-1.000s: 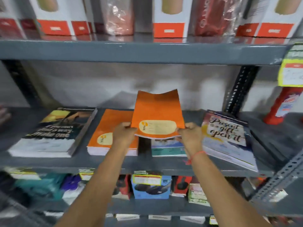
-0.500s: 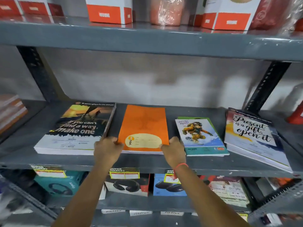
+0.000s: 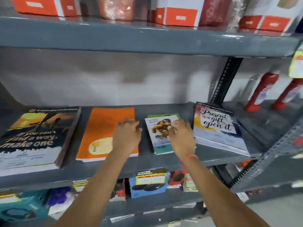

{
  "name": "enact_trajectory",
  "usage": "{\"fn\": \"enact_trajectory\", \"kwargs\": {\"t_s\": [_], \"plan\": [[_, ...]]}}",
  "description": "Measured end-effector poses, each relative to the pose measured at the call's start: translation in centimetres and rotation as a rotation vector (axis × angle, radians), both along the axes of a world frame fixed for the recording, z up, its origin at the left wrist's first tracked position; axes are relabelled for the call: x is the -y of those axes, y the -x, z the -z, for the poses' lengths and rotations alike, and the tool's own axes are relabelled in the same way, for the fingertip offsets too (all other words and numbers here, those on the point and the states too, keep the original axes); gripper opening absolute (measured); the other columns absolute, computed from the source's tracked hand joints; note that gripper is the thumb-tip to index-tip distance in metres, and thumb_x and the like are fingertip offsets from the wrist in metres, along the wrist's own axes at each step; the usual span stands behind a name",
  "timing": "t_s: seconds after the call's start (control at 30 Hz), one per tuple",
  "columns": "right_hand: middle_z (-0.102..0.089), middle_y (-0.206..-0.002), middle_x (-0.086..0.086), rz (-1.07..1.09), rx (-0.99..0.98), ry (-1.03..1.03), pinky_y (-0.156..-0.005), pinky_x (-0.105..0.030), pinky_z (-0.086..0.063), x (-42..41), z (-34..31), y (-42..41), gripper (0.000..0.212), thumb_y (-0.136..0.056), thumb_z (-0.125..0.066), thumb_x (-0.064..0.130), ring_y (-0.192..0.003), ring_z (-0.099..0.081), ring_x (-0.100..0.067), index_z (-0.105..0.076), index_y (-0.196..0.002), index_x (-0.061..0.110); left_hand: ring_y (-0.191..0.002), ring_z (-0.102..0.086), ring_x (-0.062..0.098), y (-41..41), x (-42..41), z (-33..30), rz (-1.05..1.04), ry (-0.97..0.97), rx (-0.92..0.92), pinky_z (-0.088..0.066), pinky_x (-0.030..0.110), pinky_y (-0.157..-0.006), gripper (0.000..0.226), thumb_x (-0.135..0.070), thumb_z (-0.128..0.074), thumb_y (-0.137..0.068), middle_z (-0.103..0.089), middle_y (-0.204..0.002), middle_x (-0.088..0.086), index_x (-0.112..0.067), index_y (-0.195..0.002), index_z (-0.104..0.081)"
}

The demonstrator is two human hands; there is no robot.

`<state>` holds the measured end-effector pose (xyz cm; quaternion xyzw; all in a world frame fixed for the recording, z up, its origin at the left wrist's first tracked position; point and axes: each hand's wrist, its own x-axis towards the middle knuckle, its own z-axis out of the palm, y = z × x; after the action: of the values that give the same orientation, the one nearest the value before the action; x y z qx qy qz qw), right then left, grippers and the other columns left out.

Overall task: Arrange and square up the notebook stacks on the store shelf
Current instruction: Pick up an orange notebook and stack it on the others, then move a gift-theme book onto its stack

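Fingers [image 3: 131,122] of the left hand [image 3: 127,136] are spread and loosely curled, gripping nothing, over the right edge of the orange stack [image 3: 105,128] and the bare strip of shelf [image 3: 164,163] beside it; whether they touch the cover cannot be told through the blur; the right hand [image 3: 182,138] hangs likewise released, its curled fingers over the right half of the cartoon stack [image 3: 159,133], the palm covering that stack's right edge and near right corner.

Four stacks lie flat in a row on the grey shelf; from the left, the dark stack [image 3: 35,138], the orange one, the small cartoon one and the gift stack [image 3: 218,128]; a narrow gap of bare shelf parts each from the next, the widest between orange and cartoon, where the left fingertips hover; the cartoon stack sits slightly turned, a green-backed book showing past its far edge; the gift stack lies askew, its near right corner jutting past the shelf's front lip, close to the slotted post [image 3: 226,79]; the dark stack's near edge also reaches the lip at the frame's left.

Behind the stacks the shelf runs bare to the wall; beyond the post two red bottles [image 3: 262,90] stand; overhead the upper shelf [image 3: 147,40] carries orange-and-white boxes [image 3: 178,15]; below, boxed goods [image 3: 147,184] fill the lower tier.
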<state>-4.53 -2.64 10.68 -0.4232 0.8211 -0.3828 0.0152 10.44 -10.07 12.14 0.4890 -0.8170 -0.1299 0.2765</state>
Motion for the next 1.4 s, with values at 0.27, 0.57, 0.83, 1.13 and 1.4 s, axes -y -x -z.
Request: {"fn": "enact_trajectory", "kwargs": {"t_s": [0.27, 0.57, 0.83, 1.13, 1.4], "plan": [[-0.055, -0.129, -0.021, 0.188, 0.091, -0.412, -0.098, -0.039, -0.038, -5.9, 3.0, 17.5, 0.039, -0.09, -0.044, 0.018, -0.119, -0.049, -0.037, -0.049, -0.126, 0.004, -0.101, -0.058, 0.039, 19.6, -4.2, 1.3, 0.254, -0.27, 0.098, -0.045, 0.038, -0.08, 0.026, -0.013, -0.046, -0.086, -0.064, -0.104, 0.026, 0.004, -0.093, -0.064], [-0.045, -0.132, -0.024, 0.211, 0.223, -0.477, -0.102, -0.043, -0.035, -8.0, 3.8, 24.2, 0.042, -0.087, -0.047, 0.016, -0.123, -0.039, -0.042, -0.044, -0.126, 0.0, -0.11, -0.056, 0.038, 28.1, -4.5, 4.3, 0.083, -0.412, 0.373, -0.047, 0.039, -0.086, 0.03, -0.006, -0.042, -0.088, -0.057, -0.123, 0.024, 0.004, -0.113, -0.054], [-0.046, -0.135, -0.022, 0.292, 0.487, -0.412, -0.102, -0.041, -0.037, -6.9, 4.4, 27.3, 0.045, -0.083, -0.049, 0.012, -0.123, -0.041, -0.04, -0.046, -0.127, 0.002, -0.113, -0.054, 0.037, 29.1, -3.0, 4.1, -0.048, -0.436, 0.368, -0.047, 0.039, -0.091, 0.038, -0.014, -0.057, -0.08, -0.056, -0.125, 0.023, 0.001, -0.115, -0.053], [-0.054, -0.126, -0.021, 0.366, 0.704, -0.342, -0.099, -0.047, -0.044, -6.5, 4.9, 28.8, 0.045, -0.076, -0.053, 0.014, -0.114, -0.048, -0.042, -0.055, -0.12, 0.001, -0.092, -0.057, 0.029, 29.0, -2.5, 2.1, 0.012, -1.113, -0.577, -0.05, 0.04, -0.075, 0.016, 0.0, -0.043, -0.091, -0.055, -0.091, 0.01, -0.008, -0.078, -0.046], [-0.058, -0.08, -0.012, 0.344, 1.0, -0.003, -0.062, -0.034, -0.05, -7.0, 2.9, 30.2, 0.024, -0.073, -0.068, 0.006, -0.067, -0.054, -0.027, -0.061, -0.095, -0.001, -0.073, -0.059, 0.019, 28.2, -2.8, 1.9, 0.132, -1.016, -0.856, -0.054, 0.021, -0.043, 0.018, -0.004, -0.048, -0.09, -0.057, -0.083, 0.005, -0.013, -0.075, -0.048]]}}
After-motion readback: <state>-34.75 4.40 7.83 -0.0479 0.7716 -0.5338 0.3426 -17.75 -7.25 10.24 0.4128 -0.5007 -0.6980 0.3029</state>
